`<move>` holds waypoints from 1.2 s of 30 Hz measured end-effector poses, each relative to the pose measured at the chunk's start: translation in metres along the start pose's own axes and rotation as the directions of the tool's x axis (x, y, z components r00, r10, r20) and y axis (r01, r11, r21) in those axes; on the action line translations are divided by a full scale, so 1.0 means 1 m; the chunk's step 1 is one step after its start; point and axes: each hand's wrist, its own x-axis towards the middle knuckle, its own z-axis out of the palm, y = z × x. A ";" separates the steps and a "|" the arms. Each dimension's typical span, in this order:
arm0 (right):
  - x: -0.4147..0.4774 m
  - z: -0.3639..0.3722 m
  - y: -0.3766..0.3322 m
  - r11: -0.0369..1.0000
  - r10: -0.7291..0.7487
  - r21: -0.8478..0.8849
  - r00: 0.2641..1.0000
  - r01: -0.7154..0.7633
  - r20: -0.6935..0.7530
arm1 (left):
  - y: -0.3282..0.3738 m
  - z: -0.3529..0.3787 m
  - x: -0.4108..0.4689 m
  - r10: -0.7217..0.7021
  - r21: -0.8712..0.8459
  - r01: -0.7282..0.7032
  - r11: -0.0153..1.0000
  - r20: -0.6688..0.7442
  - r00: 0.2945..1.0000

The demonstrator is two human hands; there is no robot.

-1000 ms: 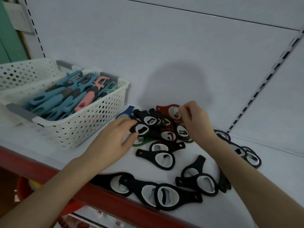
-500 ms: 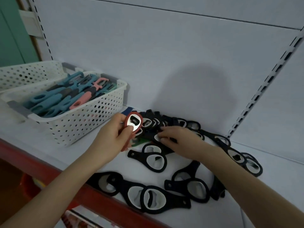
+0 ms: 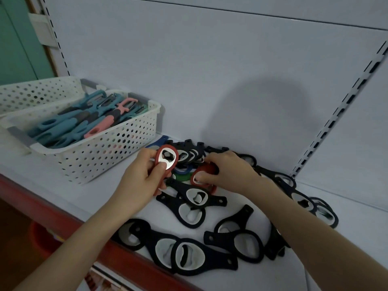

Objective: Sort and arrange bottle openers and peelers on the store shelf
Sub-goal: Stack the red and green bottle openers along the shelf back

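Left hand (image 3: 142,181) held above shelf (image 3: 52,185), fingers clamped round red bottle opener (image 3: 167,159), thumb on its steel face. Right hand (image 3: 226,173) palm-down over black opener pile (image 3: 193,208), fingertips pinching second red opener (image 3: 204,172). Peelers (image 3: 69,127) lie in white basket (image 3: 109,148), left.

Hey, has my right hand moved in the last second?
Yes. The right hand has shifted left, toward the white basket, and forward from the back panel; it now pinches a red bottle opener in the pile.

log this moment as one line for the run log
left hand: holds red opener raised | right hand: grips second red opener among black openers on shelf | peelers: in white basket
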 end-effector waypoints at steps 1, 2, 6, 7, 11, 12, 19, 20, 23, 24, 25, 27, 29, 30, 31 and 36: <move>0.000 -0.001 0.000 1.000 0.016 -0.017 1.000 -0.015 0.019 | 0.000 0.000 0.000 -0.003 0.003 0.003 1.000 0.000 1.000; 0.000 -0.002 0.000 0.999 0.027 -0.027 0.999 -0.026 0.031 | 0.000 0.000 0.000 -0.006 0.005 0.006 1.000 -0.001 1.000; -0.001 -0.006 0.005 0.994 0.080 0.072 0.996 -0.082 0.033 | 0.000 0.001 -0.001 -0.015 0.006 0.015 1.000 0.000 1.000; -0.002 -0.007 0.007 0.989 0.094 0.113 0.995 -0.098 0.036 | 0.000 0.001 -0.001 -0.018 0.001 0.018 1.000 0.000 1.000; -0.008 -0.011 0.019 0.962 0.112 0.254 0.993 -0.100 -0.032 | 0.004 0.004 0.001 -0.027 -0.047 0.027 0.999 0.007 1.000; -0.009 -0.010 0.021 0.953 0.119 0.287 0.992 -0.101 -0.048 | 0.005 0.006 0.001 -0.032 -0.069 0.032 0.997 0.011 0.999; -0.037 -0.053 0.025 0.827 0.026 0.558 0.985 0.076 -0.172 | 0.018 0.007 0.011 -0.080 -0.197 0.086 0.977 0.039 0.996; -0.039 -0.059 0.019 0.811 -0.038 0.571 0.986 0.125 -0.161 | 0.021 0.008 0.012 -0.099 -0.236 0.115 0.965 0.080 0.992; -0.035 -0.055 -0.004 0.805 -0.150 0.553 0.976 0.215 -0.161 | 0.032 0.015 0.009 -0.128 -0.267 0.206 0.941 0.281 0.951; -0.031 -0.049 -0.010 0.808 -0.152 0.542 0.971 0.229 -0.183 | 0.035 0.017 0.007 -0.113 -0.240 0.201 0.950 0.335 0.935; -0.028 -0.044 -0.015 0.801 -0.150 0.547 0.966 0.244 -0.211 | 0.036 0.020 0.005 -0.096 -0.209 0.181 0.961 0.363 0.927; -0.025 -0.038 -0.017 0.768 -0.116 0.587 0.957 0.255 -0.265 | 0.035 0.019 0.005 -0.096 -0.192 0.166 0.967 0.330 0.939; -0.025 -0.038 -0.009 0.798 -0.056 0.567 0.962 0.203 -0.266 | 0.029 0.012 0.008 -0.165 -0.263 0.227 0.937 0.238 0.957; -0.025 -0.037 -0.002 0.859 -0.052 0.490 0.977 0.149 -0.206 | 0.026 0.008 0.009 -0.208 -0.319 0.262 0.911 0.192 0.959; -0.025 -0.034 0.007 0.925 -0.065 0.367 0.994 0.092 -0.087 | 0.023 0.004 0.010 -0.243 -0.371 0.283 0.885 0.153 0.958; -0.025 -0.014 0.017 0.987 -0.148 0.081 0.974 0.136 0.170 | 0.017 0.001 0.009 -0.283 -0.523 0.308 0.795 0.129 0.950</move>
